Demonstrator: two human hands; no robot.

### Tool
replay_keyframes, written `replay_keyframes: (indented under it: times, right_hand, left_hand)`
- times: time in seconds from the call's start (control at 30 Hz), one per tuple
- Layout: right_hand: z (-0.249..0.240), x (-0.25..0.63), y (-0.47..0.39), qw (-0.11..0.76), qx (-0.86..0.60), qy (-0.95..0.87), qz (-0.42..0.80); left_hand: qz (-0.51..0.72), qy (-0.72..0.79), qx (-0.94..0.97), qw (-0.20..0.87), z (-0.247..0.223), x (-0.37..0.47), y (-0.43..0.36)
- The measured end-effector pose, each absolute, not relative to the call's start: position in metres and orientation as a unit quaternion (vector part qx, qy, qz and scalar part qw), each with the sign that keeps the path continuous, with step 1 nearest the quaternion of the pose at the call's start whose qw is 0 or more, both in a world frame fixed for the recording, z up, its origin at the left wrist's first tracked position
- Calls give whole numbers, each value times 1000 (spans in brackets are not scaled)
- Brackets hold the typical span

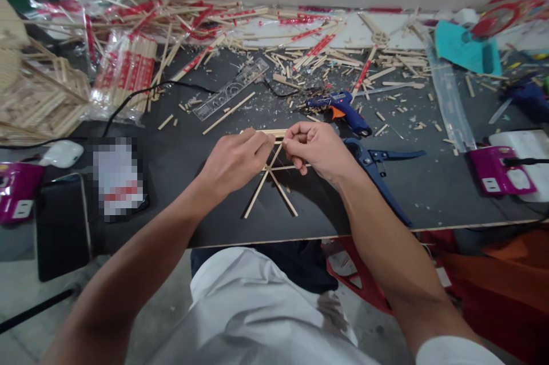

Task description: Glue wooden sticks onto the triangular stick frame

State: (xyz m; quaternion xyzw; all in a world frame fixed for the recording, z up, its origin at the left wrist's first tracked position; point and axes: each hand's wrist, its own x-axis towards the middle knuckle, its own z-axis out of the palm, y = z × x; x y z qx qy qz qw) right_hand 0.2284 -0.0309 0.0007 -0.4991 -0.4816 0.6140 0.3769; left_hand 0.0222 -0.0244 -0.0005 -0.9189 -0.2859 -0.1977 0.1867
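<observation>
A spoked frame of thin wooden sticks (278,183) lies on the dark table in front of me, its sticks crossing at a centre and spreading outward. My left hand (234,160) is closed over the frame's far left side, fingertips pressing on the sticks there. At the far right corner, my right hand (318,150) is curled in a pinch, thumb and forefinger together; anything between them is too small to make out. Short sticks (274,133) run across the far side of the frame, partly covered by my fingers.
A blue glue gun (343,108) and blue-handled cutters (377,176) lie right of the frame. A clear ruler (231,88), wrapped chopsticks (124,73) and scattered stick offcuts lie beyond. Phone (63,225) and purple power adapter (500,170) sit near the edges.
</observation>
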Motion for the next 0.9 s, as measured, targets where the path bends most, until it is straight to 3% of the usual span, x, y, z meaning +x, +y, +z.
replay_keyframes:
  times: [0.67, 0.9]
  right_hand:
    - [-1, 216, -34, 351, -480, -508, 623]
    - [13, 241, -33, 345, -544, -527, 554]
  left_hand:
    - [-226, -274, -913, 202, 2, 29, -26]
    - [-331, -274, -889, 159, -1, 15, -17]
